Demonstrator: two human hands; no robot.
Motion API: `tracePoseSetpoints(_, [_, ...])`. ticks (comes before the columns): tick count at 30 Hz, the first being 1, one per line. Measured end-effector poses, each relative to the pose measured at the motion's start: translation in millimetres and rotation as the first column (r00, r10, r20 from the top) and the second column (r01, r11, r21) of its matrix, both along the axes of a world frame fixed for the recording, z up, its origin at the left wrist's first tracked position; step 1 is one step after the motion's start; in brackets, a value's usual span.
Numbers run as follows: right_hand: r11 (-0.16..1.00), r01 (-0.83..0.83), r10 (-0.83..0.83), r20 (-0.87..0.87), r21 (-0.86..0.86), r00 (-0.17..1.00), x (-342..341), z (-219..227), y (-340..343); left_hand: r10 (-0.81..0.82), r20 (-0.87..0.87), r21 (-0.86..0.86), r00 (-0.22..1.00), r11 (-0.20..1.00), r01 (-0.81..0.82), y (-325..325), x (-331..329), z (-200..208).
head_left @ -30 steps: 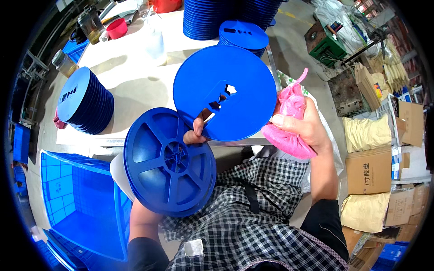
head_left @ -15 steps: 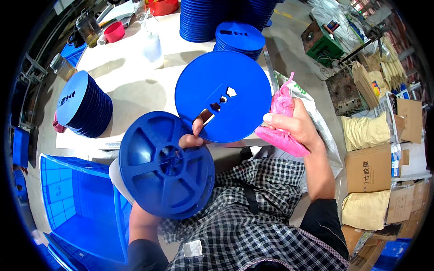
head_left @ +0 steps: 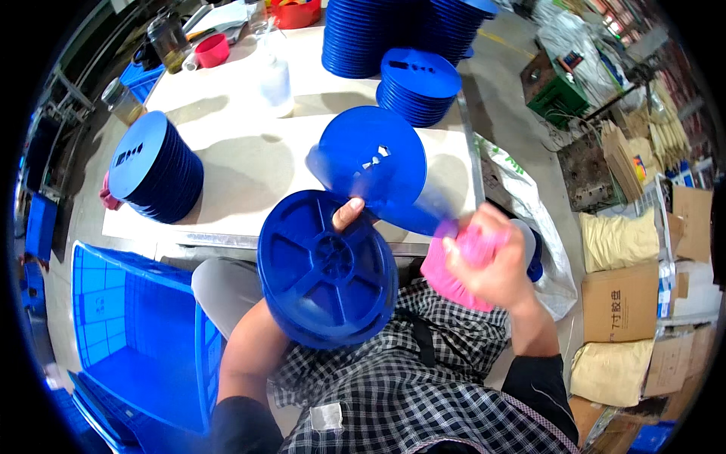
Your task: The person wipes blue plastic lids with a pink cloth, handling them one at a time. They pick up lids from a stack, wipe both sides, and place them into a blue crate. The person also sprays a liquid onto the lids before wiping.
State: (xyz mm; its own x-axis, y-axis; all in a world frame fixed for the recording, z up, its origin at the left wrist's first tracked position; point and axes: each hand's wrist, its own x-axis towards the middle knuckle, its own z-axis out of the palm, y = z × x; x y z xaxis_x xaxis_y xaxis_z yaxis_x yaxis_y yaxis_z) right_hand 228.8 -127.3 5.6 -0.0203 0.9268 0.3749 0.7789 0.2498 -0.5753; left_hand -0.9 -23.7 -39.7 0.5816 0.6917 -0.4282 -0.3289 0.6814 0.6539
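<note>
My left hand (head_left: pixel 348 215) grips ribbed blue plastic reel discs (head_left: pixel 302 303) in front of my apron; mostly its thumb shows, the other fingers being behind the discs. Just beyond the thumb is a flat blue disc (head_left: pixel 401 151) with cut-outs in its middle, smeared by motion and tilted. It meets the thumb at its lower edge. My right hand (head_left: pixel 503 261) is closed around a bunched pink cloth (head_left: pixel 454 284), close to the right end of the blurred disc. Whether the cloth touches the disc I cannot tell.
On the white table (head_left: pixel 234 181) stand a leaning stack of blue discs (head_left: pixel 170 178), a shorter stack (head_left: pixel 420 98), tall stacks (head_left: pixel 352 41) and a translucent bottle (head_left: pixel 276 87). A blue crate (head_left: pixel 144 325) is at my left. A white sack (head_left: pixel 556 280) and cardboard boxes (head_left: pixel 620 303) lie to the right.
My right hand with the pink cloth has moved down from the flat disc's right side. The flat disc has tilted and blurred. The ribbed discs have shifted right in view.
</note>
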Motion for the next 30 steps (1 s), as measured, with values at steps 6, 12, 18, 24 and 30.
tracePoseSetpoints(6, [0.843, -0.537, 0.53, -0.129, -0.03, 0.838, -25, 19, -18, -0.053, 0.035, 0.022, 0.998, 0.998, 0.052, 7, -11, -11])
tracePoseSetpoints(12, [0.796, -0.484, 0.551, -0.104, 0.363, 0.828, -108, -45, 27, -0.153, 0.135, 0.176, 0.979, 0.976, 0.128, 8, -1, -12])
tracePoseSetpoints(18, [0.907, -0.176, 0.31, -0.323, 0.383, 0.894, -115, -38, 144, -0.11, 0.103, 0.197, 0.989, 0.977, 0.088, 3, 6, -19])
tracePoseSetpoints(24, [0.885, -0.329, 0.418, -0.247, 0.33, 0.874, -83, -78, 30, -0.082, 0.086, 0.22, 0.993, 0.974, 0.061, 9, -4, -20])
tracePoseSetpoints(30, [0.811, -0.323, 0.366, 0.007, 0.488, 0.93, -105, -32, 93, -0.042, 0.029, 0.245, 0.999, 0.969, 0.033, -3, -6, -19])
